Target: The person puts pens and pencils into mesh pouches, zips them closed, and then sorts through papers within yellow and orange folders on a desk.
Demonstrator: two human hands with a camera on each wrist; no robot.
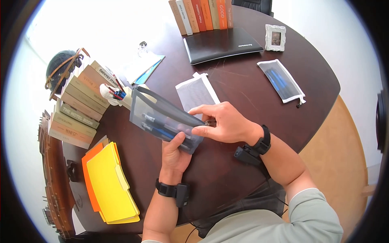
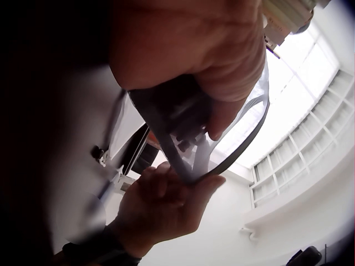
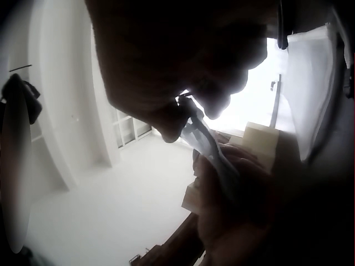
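A grey mesh zip pouch [image 1: 139, 108] with blue pens [image 1: 159, 131] inside is held up over the table. My left hand [image 1: 174, 158] grips its lower side, the thumb lying across the front. At the pouch's right end, my right hand [image 1: 231, 122] pinches the zip's end between thumb and forefinger. In the left wrist view, the pouch's top edge [image 2: 256, 132] stands apart at the far end. Backlight darkens the right hand [image 3: 172, 66] in the right wrist view. Behind the held pouch lies a white mesh pouch [image 1: 197, 94], partly covered by it.
Another white-edged pouch [image 1: 295, 92] holding blue pens lies at the right. A black laptop [image 1: 223, 44], upright books [image 1: 206, 16] and a white picture frame [image 1: 275, 38] stand at the back. Stacked books [image 1: 83, 91], a pen holder [image 1: 111, 97] and yellow folders [image 1: 109, 182] occupy the left.
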